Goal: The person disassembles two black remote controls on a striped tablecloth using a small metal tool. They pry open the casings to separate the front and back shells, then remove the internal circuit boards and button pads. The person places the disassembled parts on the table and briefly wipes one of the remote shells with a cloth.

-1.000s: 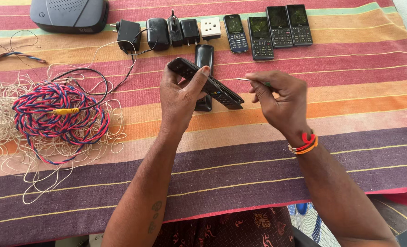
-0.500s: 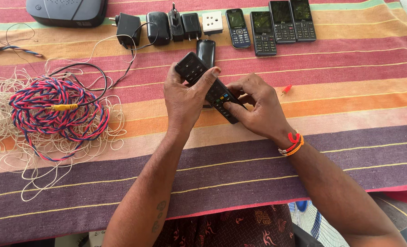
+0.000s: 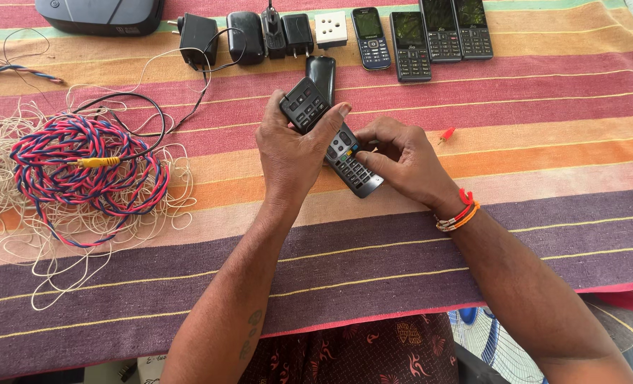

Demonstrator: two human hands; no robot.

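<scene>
both hands (image 3: 345,153) drew closer over the striped cloth (image 3: 373,249).

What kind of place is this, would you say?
Probably a small electronics repair table: hands hold a remote control, keypad phones and chargers are lined up, and coiled wire lies on the striped cloth.

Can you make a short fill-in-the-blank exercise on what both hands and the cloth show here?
1. Both hands grip one dark ____ with rows of buttons.
2. The coil of red and blue wire lies to the ____ of the left hand.
3. The right hand wears red and orange bands at the ____.
4. The small red piece lies on the striped ____.

Missing words: remote control; left; wrist; cloth
</scene>
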